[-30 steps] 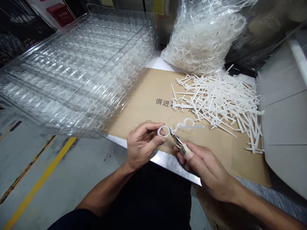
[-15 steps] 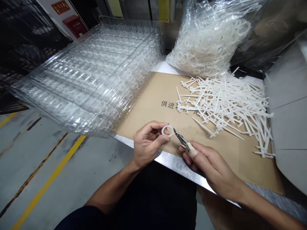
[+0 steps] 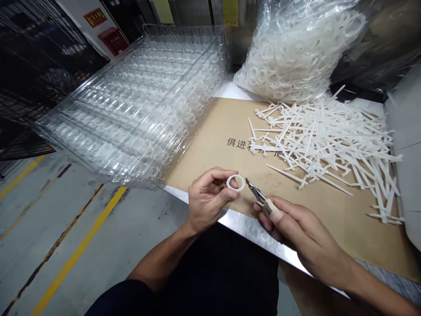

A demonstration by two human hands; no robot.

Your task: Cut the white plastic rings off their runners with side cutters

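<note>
Our left grip [image 3: 208, 202] pinches a white plastic ring [image 3: 235, 183] between thumb and fingertips above the cardboard sheet [image 3: 210, 162], while our right grip [image 3: 296, 232] closes firmly around beige-handled cutters [image 3: 259, 197], their tips just beside the ring, not touching it.

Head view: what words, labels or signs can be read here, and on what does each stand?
"俱进" on the cardboard sheet, with further characters covered by the white plastic strips.
Wall sign: red lettering, too small to read.
Red box: too blurred to read.
Yellow notice: nothing legible.
</note>
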